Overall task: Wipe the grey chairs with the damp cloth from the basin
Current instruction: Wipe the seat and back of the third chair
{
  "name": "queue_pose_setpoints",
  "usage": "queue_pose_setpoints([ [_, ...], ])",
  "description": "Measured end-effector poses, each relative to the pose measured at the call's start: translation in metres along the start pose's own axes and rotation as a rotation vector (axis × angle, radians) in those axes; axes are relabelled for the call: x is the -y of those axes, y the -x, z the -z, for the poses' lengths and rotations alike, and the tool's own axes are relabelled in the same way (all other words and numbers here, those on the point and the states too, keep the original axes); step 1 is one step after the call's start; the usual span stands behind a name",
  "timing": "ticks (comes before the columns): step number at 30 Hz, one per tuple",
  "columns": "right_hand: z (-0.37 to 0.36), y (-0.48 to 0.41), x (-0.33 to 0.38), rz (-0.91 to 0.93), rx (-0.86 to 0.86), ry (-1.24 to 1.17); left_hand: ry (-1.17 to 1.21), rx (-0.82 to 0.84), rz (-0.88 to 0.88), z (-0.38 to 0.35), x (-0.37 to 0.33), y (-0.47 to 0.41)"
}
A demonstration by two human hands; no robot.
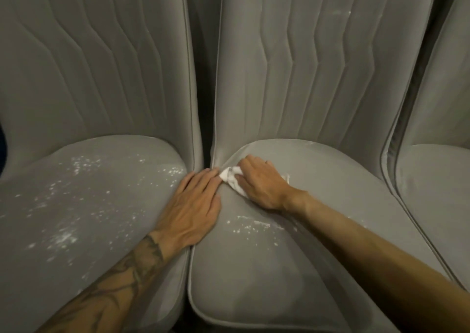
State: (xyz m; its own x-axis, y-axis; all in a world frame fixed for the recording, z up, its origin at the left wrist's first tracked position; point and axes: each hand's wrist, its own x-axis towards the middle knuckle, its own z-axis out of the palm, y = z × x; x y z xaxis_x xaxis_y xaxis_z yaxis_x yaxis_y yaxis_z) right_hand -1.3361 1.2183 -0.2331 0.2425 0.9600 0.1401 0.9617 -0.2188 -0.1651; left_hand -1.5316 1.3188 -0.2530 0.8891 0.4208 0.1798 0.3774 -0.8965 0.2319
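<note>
Nearest the camera, a tattooed forearm [114, 289] enters from 7 o'clock and a bare one from 4 o'clock. Between them lies the front of the middle chair [254, 281], grey, its seat edged with piping. White specks [63, 238] are scattered over the seat of the left chair [101, 192] at 9 o'clock, and a smaller patch lies on the middle seat, just at 6 o'clock of the right hand. The left hand [195, 205] lies flat with fingers straight and together, palm down over the seam where the two seats meet; it holds nothing. Just at 2 o'clock of it, the right hand [262, 185] has its fingers curled over a bunched white cloth [232, 180], pressing it onto the rear left corner of the middle seat. The left fingertips touch the cloth's edge. A right chair [440, 192] shows partly at 3 o'clock. Beyond, at 12 o'clock, the quilted backrests [318, 65] stand upright, with faint white marks high on each.
</note>
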Motion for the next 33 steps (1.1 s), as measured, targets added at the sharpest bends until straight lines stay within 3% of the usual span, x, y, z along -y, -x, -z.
queue_pose_setpoints([
  [2, 0.0, 0.0, 0.008, -0.028, -0.017, 0.003, -0.007, 0.003, -0.001, 0.0, 0.0, 0.0],
  [7, -0.004, 0.055, 0.029, 0.261, -0.017, -0.152, 0.003, 0.016, -0.02, 0.003, -0.002, -0.001],
  [12, 0.006, 0.017, 0.003, -0.006, -0.022, 0.031, -0.013, 0.008, 0.013, 0.004, -0.005, -0.002],
  [18, 0.001, 0.047, -0.002, 0.206, -0.036, 0.0, -0.025, -0.002, -0.002, 0.002, -0.004, -0.004],
  [24, 0.02, 0.03, -0.084, -0.222, -0.023, 0.113, -0.053, -0.023, 0.002, -0.002, -0.002, -0.002],
  [27, 0.004, 0.049, -0.066, -0.126, -0.114, 0.052, -0.047, -0.036, -0.004, -0.001, -0.003, -0.001],
  [30, 0.004, 0.072, -0.05, 0.016, -0.047, -0.023, -0.06, -0.03, -0.016, -0.003, -0.002, -0.002],
  [33, 0.022, 0.074, -0.088, -0.066, -0.048, 0.069, -0.069, -0.027, -0.025, -0.002, -0.002, -0.003],
])
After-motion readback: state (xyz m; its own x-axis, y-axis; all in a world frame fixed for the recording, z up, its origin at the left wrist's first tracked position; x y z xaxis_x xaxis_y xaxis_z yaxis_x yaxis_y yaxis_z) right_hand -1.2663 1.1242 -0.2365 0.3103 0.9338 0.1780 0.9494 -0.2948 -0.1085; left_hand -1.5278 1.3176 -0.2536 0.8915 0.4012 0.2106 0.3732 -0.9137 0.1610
